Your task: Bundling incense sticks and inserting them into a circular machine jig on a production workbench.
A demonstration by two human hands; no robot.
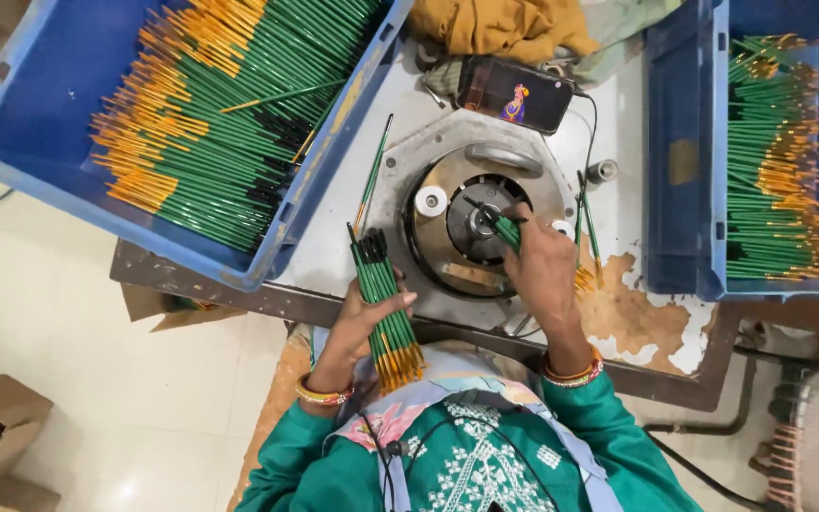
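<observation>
- The right hand [540, 265] covers most of the single green brush [502, 228] it pinches over the round machine [471, 223] at mid-table; its tip is hard to make out.
- The left hand [367, 318], fingers wrapped, grips a bundle of green brushes [386, 308] at the table's near edge.
- Both blue crates [49, 104] are cut off by the frame.

My path to the round machine head [471, 223] is hemmed by the left blue crate [239, 256] of brushes and the right blue crate [684, 190], with a phone [514, 95] and yellow cloth [500, 27] blocking the far side. A loose brush [372, 175] and a small bobbin [603, 171] lie on the steel plate [329, 246] beside it. Open room remains along the near table edge between my left hand [367, 318] and right hand [542, 270].
</observation>
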